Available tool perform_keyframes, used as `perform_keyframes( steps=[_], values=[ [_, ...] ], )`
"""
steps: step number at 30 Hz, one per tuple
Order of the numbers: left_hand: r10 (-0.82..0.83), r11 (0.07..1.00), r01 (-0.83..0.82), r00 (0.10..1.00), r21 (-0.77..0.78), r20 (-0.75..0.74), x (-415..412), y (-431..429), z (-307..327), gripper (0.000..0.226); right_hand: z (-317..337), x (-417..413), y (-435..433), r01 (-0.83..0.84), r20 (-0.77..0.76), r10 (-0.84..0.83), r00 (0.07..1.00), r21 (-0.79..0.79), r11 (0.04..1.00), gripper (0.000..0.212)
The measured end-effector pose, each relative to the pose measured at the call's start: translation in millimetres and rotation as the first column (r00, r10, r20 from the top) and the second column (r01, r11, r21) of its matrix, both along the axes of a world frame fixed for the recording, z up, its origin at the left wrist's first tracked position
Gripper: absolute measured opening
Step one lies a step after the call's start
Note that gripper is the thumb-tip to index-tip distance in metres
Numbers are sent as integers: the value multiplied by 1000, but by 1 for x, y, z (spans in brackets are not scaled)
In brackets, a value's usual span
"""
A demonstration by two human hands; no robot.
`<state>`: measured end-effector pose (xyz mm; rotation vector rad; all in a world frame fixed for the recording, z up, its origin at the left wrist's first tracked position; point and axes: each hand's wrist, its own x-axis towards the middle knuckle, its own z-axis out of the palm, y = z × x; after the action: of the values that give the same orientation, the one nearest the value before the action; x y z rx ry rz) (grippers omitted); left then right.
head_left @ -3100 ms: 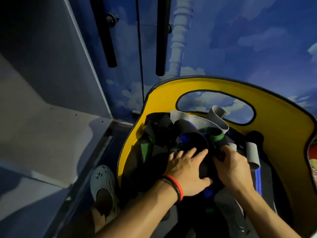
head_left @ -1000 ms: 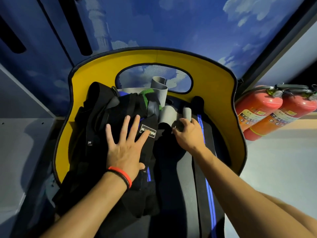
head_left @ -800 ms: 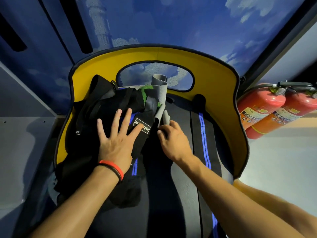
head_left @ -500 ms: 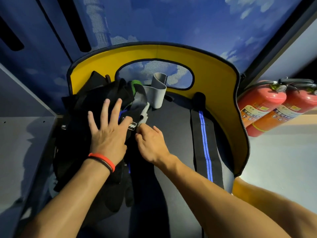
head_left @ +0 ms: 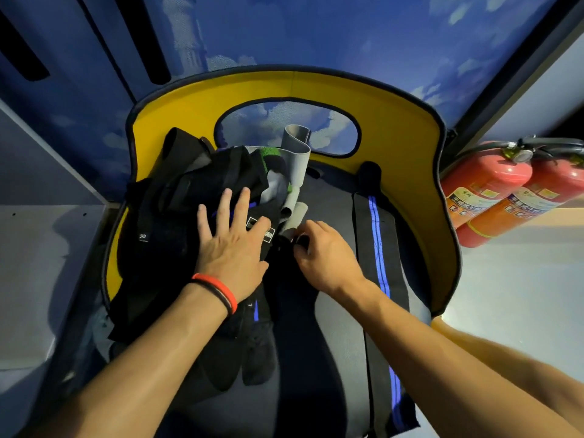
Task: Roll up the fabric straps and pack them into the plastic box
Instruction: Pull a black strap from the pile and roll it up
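Straps: a black heap [head_left: 177,210] fills the left half of the box [head_left: 395,128] and hangs over its near-left edge.
Grey strap [head_left: 295,153]: stands on edge in a loose loop at the back of the heap, below the box's oval cut-out, with a green strap [head_left: 271,152] showing just beside it.
Grey roll [head_left: 294,216]: a small tube lying just beyond the right fingertips.
Striped strap [head_left: 377,248]: black with a blue line, flat and unrolled along the right of the box floor, running from the back wall toward the camera.
Left hand [head_left: 234,245]: palm down, fingers straight and spread, pressing on the heap; a red band [head_left: 221,290] and a thin black one circle the wrist.
Right hand [head_left: 325,254]: fingers curled, thumb and fingertips pinching a dark strap end [head_left: 300,240] at the heap's right edge.
Hands: close side by side, not touching.
Box: yellow inside, dark rim, wall curving round the back and both sides.
Extinguishers [head_left: 486,188]: two red ones, tilted, right of the box.
Wall [head_left: 347,33]: blue with painted clouds, behind the box.
Shelf [head_left: 47,235]: grey, left of the box.
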<state>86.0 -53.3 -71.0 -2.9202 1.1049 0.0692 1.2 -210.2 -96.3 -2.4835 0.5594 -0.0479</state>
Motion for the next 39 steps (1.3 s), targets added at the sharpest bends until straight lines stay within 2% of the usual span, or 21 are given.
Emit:
perform_keyframes(
  steps=[5,8,10,12,15,27,33,39],
  values=[
    [0,1000,1,999,-21,37,-6,-2,-1,58,-2,-42,-39,-40,-99,4,995,-369,929,34],
    [-15,1000,17,997,-16,71,-9,-3,-3,61,-9,-70,-58,-54,-237,-71,969,-485,873,56],
    [-31,999,33,994,-18,102,-11,-4,-4,61,-16,-83,-64,-36,-324,-133,937,-467,884,63],
    [-45,999,48,991,-21,127,-13,-5,-5,61,-23,-90,-64,-25,-385,-128,914,-369,929,66],
    [-56,998,58,990,-7,132,-15,-5,-7,60,-30,-93,-55,-39,-379,-72,923,-278,960,68],
    [-102,995,98,984,37,143,-23,-9,-8,52,-35,-47,-61,-79,-354,-42,934,-320,944,65],
    [-142,990,141,980,19,141,-30,-17,-4,47,-16,-69,-61,-78,-253,-4,968,-311,947,64],
    [-277,961,276,956,28,94,-63,-19,1,43,11,-133,-52,-103,-142,75,987,-198,975,50]
  ],
)
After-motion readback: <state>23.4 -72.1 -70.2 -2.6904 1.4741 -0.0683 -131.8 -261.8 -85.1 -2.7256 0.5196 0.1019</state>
